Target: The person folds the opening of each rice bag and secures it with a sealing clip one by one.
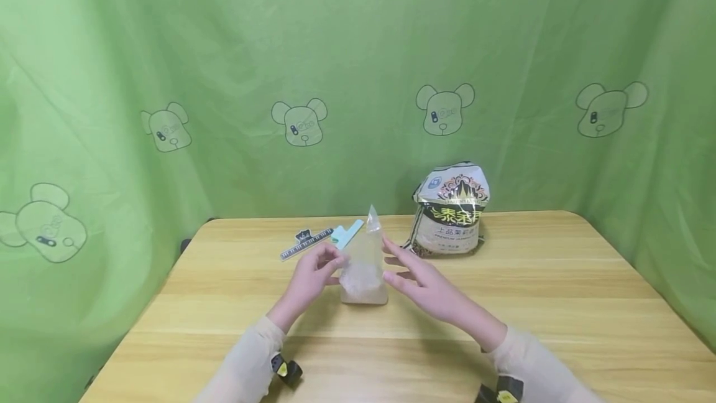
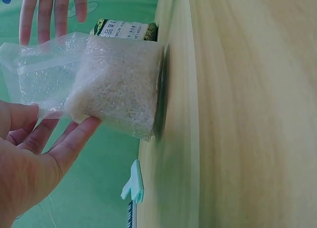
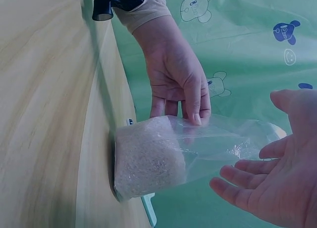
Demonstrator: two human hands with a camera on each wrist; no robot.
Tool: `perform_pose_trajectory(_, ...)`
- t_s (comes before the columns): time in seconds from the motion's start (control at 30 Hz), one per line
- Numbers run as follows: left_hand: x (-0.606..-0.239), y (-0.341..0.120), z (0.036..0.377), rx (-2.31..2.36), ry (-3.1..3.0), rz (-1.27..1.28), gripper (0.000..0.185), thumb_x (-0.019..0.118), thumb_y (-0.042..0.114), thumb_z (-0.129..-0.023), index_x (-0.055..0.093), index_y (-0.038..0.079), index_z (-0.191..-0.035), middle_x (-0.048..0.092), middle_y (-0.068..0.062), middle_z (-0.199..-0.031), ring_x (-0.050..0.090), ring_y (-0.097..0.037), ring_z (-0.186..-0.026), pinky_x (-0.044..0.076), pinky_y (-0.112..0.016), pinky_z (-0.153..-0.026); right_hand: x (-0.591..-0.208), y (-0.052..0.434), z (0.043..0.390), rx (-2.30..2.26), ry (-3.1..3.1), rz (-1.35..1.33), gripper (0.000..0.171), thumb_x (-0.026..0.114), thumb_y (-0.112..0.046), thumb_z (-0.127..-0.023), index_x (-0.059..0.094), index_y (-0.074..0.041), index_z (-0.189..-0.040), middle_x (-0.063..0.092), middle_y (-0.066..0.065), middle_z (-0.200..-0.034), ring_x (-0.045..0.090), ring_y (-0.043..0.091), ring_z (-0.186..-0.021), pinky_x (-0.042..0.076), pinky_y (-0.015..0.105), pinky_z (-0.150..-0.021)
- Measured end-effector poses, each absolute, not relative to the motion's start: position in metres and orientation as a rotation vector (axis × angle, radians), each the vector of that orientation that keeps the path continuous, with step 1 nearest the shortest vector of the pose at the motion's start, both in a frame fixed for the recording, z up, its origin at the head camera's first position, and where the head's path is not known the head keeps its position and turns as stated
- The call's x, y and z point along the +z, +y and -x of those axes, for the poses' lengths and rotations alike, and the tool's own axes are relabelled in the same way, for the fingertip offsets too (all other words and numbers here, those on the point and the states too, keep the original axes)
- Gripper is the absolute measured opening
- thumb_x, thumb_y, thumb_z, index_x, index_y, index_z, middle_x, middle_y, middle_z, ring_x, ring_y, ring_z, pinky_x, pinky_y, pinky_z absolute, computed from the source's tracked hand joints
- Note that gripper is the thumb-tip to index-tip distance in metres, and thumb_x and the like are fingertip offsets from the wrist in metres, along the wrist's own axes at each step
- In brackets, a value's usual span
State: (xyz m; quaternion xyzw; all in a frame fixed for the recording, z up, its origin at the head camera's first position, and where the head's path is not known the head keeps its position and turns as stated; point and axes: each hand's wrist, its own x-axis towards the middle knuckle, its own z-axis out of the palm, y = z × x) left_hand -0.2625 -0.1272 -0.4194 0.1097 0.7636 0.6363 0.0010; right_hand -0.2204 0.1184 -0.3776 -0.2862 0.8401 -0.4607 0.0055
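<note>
A clear plastic bag of rice [image 1: 363, 282] stands upright on the table, grains in its lower part and its see-through top rising to a point. My left hand [image 1: 313, 271] pinches the bag's left edge between thumb and fingers, above the rice, as the left wrist view shows. On the other side, my right hand [image 1: 427, 285] has its fingers spread and straight, close beside the bag's upper part, gripping nothing. Just behind the bag lies a turquoise sealing clip [image 1: 348, 235]. Left of that is a clip with a piano-key pattern [image 1: 306, 243].
A large printed rice sack [image 1: 450, 232] stands at the back right of the wooden table [image 1: 559, 316]. Green curtain [image 1: 358, 30] with mouse-head drawings hangs behind the table and along both sides.
</note>
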Motion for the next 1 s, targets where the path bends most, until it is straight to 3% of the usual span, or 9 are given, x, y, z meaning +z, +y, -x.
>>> perform_pose_trajectory(0.63,-0.4194,-0.1294,0.2604,1.976,2.379,-0.308,0.02,0.059,0.014,-0.096,0.057,-0.002,-0.106,0.066,-0.02,-0.116,0.064,-0.022,-0.104,0.061,-0.036,-0.079,-0.3808,0.1199,0.221,-1.41,2.629,0.931,0.063,0.049,-0.031,-0.101,0.022,-0.01,-0.154,0.038,0.022,-0.152,0.048,0.043,-0.131,0.046,0.054,-0.104)
perform_pose_trajectory(0.8,-0.4189,-0.1304,0.2623,1.975,2.368,-0.299,0.021,0.06,0.015,-0.095,0.058,-0.001,-0.108,0.066,-0.019,-0.116,0.064,-0.024,-0.106,0.06,-0.037,-0.083,-0.3791,0.1215,0.2224,-1.421,2.669,0.964,0.061,0.05,-0.029,-0.101,0.025,-0.008,-0.153,0.038,0.021,-0.153,0.045,0.04,-0.134,0.045,0.055,-0.104)
perform_pose_trajectory(1.0,-0.4199,-0.1318,0.2635,1.964,2.355,-0.312,0.023,0.062,0.014,-0.094,0.058,0.001,-0.112,0.065,-0.017,-0.117,0.063,-0.022,-0.106,0.059,-0.038,-0.087,-0.3752,0.1225,0.2225,-1.44,2.775,1.006,0.055,0.053,-0.024,-0.1,0.034,-0.006,-0.149,0.043,0.017,-0.15,0.051,0.036,-0.13,0.048,0.051,-0.102)
